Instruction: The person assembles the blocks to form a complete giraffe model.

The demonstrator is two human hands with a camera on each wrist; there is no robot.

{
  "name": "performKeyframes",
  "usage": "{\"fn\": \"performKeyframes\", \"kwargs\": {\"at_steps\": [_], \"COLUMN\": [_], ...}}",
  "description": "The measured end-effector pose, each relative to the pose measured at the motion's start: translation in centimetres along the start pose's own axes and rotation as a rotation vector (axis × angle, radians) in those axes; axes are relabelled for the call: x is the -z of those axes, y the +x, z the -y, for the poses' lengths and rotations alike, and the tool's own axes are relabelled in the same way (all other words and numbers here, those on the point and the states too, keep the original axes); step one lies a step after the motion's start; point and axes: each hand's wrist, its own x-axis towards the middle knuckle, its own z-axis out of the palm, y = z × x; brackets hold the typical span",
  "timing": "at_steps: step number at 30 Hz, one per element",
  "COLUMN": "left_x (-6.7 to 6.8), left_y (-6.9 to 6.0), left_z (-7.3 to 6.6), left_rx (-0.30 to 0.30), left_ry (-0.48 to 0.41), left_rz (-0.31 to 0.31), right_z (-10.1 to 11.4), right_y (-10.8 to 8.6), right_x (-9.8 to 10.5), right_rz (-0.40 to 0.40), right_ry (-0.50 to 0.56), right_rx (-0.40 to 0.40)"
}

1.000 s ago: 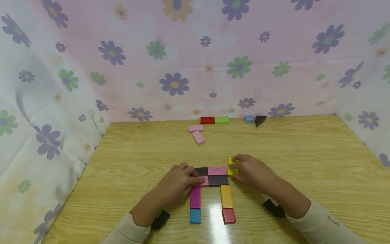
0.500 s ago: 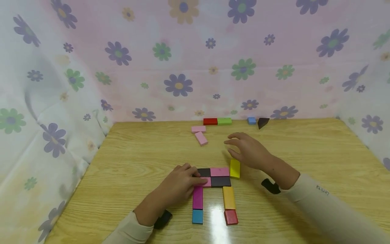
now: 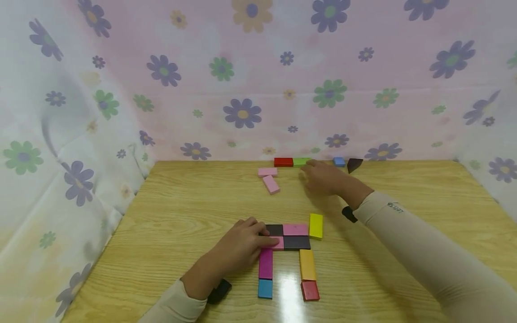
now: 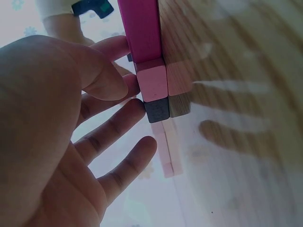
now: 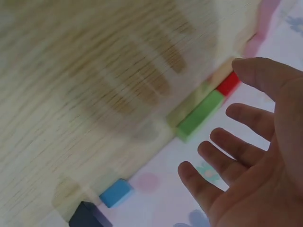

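My left hand (image 3: 242, 246) rests on the left end of a block pattern, fingertips touching a pink block (image 3: 279, 243) and a black block (image 3: 275, 229). Its fingers are spread and loose in the left wrist view. Beside these lie another pink block (image 3: 295, 229) and black block (image 3: 297, 242). A magenta block (image 3: 265, 264) and a blue one (image 3: 265, 289) extend below on the left, an orange block (image 3: 307, 264) and a red one (image 3: 310, 290) on the right. At the back, my right hand (image 3: 323, 177) reaches beside a green block (image 5: 201, 116), fingers extended, holding nothing.
A yellow block (image 3: 316, 225) lies at the pattern's upper right. Along the back edge are a red block (image 3: 283, 162), a small blue block (image 3: 339, 162) and a dark wedge-like block (image 3: 354, 165). Two light pink blocks (image 3: 271, 184) lie in front. A flowered cloth (image 3: 258, 89) hangs behind.
My right hand has let go of the yellow block and moved away to the back edge, near the green block. My left hand stays on the pattern. The view has shifted slightly.
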Motion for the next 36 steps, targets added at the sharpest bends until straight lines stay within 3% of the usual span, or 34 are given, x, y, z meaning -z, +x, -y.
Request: {"fn": "performKeyframes", "kwargs": {"at_steps": [16, 24, 31, 36], "left_x": [0.5, 0.4, 0.3, 0.2], "left_y": [0.2, 0.2, 0.1, 0.0], "left_z": [-0.3, -0.4, -0.3, -0.2], "left_rx": [-0.01, 0.017, 0.014, 0.014], "left_ry": [0.006, 0.017, 0.013, 0.015], "left_rz": [0.008, 0.044, 0.036, 0.042], "right_z": [-1.0, -0.8, -0.7, -0.8], "right_y": [1.7, 1.6, 1.5, 1.4], "right_x": [0.0, 0.0, -0.5, -0.9], "right_rz": [0.052, 0.032, -0.014, -0.061], "right_ry": [-0.027, -0.072, -0.062, -0.035], "right_rx": [-0.076, -0.069, -0.07, -0.018]}}
